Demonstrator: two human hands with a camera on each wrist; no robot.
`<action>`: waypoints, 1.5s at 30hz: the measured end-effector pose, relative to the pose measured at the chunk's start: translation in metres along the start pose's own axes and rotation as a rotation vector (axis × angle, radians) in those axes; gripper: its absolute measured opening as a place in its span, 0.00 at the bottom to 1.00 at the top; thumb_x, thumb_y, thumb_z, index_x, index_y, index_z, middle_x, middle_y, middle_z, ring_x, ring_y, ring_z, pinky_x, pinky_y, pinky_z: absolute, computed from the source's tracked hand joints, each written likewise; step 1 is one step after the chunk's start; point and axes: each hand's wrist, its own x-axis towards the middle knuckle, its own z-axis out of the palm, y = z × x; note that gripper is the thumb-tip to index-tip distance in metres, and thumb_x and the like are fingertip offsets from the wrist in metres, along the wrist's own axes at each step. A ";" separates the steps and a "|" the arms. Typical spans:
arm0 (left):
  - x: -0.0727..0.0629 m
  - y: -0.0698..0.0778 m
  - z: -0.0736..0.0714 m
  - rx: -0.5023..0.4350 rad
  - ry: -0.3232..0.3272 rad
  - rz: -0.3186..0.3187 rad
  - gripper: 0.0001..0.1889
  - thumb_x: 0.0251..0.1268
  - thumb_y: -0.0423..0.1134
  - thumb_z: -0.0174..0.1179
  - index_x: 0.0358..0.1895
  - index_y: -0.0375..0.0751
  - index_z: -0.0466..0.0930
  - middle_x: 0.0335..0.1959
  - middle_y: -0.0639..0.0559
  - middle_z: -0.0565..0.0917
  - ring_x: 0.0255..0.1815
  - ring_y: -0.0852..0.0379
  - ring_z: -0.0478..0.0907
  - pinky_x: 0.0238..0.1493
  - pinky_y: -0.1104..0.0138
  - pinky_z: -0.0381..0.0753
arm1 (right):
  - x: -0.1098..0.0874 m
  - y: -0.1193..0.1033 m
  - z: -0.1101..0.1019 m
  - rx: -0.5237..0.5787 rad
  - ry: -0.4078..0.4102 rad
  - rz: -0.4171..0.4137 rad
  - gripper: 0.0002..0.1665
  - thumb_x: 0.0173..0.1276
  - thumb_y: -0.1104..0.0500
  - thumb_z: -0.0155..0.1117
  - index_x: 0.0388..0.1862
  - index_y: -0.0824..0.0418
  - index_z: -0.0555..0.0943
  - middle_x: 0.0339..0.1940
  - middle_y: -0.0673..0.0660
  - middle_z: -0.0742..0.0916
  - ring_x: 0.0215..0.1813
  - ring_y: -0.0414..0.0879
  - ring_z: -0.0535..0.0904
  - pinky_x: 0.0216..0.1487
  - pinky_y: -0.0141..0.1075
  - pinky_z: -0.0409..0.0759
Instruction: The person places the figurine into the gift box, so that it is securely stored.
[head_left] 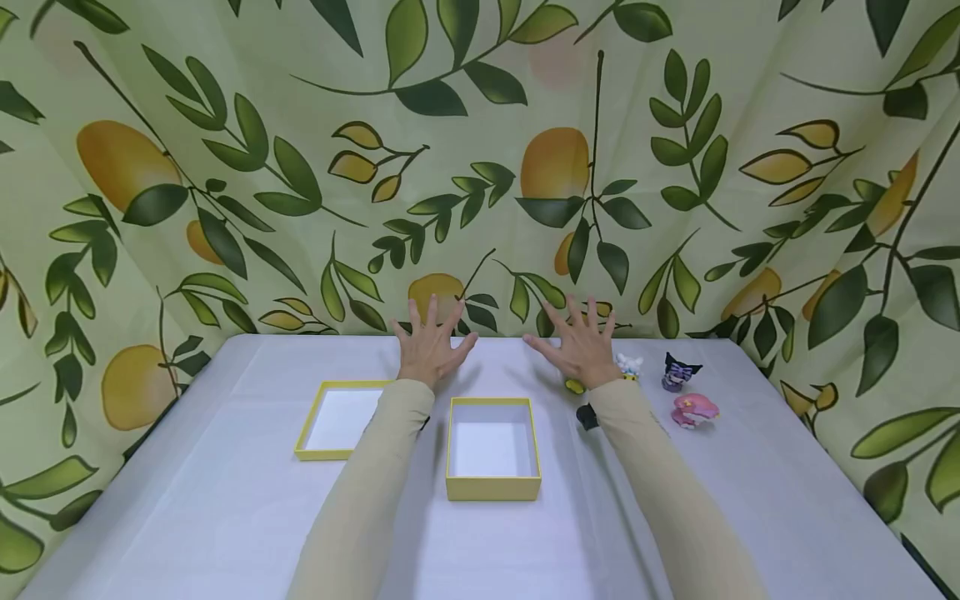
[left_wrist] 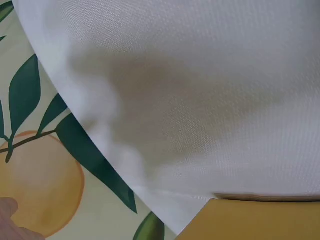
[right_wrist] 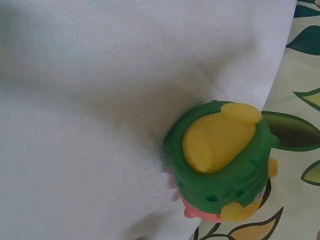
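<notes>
Sleeves (head_left: 351, 500) nearest. Left hand (head_left: 430, 348), right hand (head_left: 581, 346): fingers apart, empty. Green figurine (right_wrist: 220, 150) wristward of right fingers; left farther.

Table (left_wrist: 240, 45): white-covered, centre to upper right; shadow mid-frame.
Patterned fabric (left_wrist: 55, 162): left side, leaves, orange fruit.
Yellow panel (left_wrist: 260, 220): lower right, cropped.
Left grip (left_wrist: 12, 230): lower left corner, partial.

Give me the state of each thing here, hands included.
Yellow box: uncovered, upright, nothing seen inside.
Lid: off, hollow side up.
Left hand: fingers spread, holding nothing.
Right hand: fingers spread, holding nothing.
Dark figurine: upright.
White figurine: partly hidden, pose unclear.
Pink figurine: upright or lying, cannot tell.
Green figurine: pose unclear.
</notes>
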 end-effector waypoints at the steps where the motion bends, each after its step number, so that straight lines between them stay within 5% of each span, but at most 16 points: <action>1: 0.000 0.000 0.000 0.004 0.003 0.000 0.36 0.70 0.70 0.41 0.79 0.68 0.51 0.82 0.43 0.47 0.81 0.29 0.36 0.71 0.25 0.42 | 0.000 0.000 -0.001 0.003 0.002 -0.001 0.51 0.66 0.20 0.39 0.82 0.43 0.50 0.84 0.61 0.48 0.82 0.68 0.33 0.74 0.73 0.29; 15: -0.006 0.000 -0.006 -0.006 -0.007 0.017 0.34 0.72 0.69 0.39 0.79 0.67 0.50 0.82 0.44 0.47 0.80 0.27 0.39 0.71 0.26 0.47 | -0.008 0.005 -0.003 0.034 0.037 -0.026 0.49 0.67 0.22 0.42 0.81 0.42 0.53 0.83 0.60 0.50 0.82 0.68 0.36 0.74 0.75 0.36; 27: -0.012 0.000 -0.014 -0.101 -0.037 -0.001 0.34 0.72 0.68 0.38 0.79 0.68 0.50 0.82 0.43 0.46 0.80 0.27 0.40 0.72 0.27 0.40 | -0.017 0.008 -0.007 0.064 0.032 -0.065 0.47 0.69 0.25 0.47 0.81 0.43 0.54 0.83 0.61 0.50 0.81 0.69 0.41 0.75 0.73 0.40; 45: -0.029 0.012 -0.020 -0.125 -0.103 0.036 0.32 0.74 0.66 0.40 0.78 0.66 0.52 0.81 0.43 0.52 0.80 0.29 0.45 0.75 0.30 0.44 | -0.028 0.011 0.003 0.141 0.039 -0.118 0.47 0.70 0.32 0.53 0.79 0.54 0.58 0.80 0.67 0.56 0.80 0.70 0.46 0.78 0.67 0.47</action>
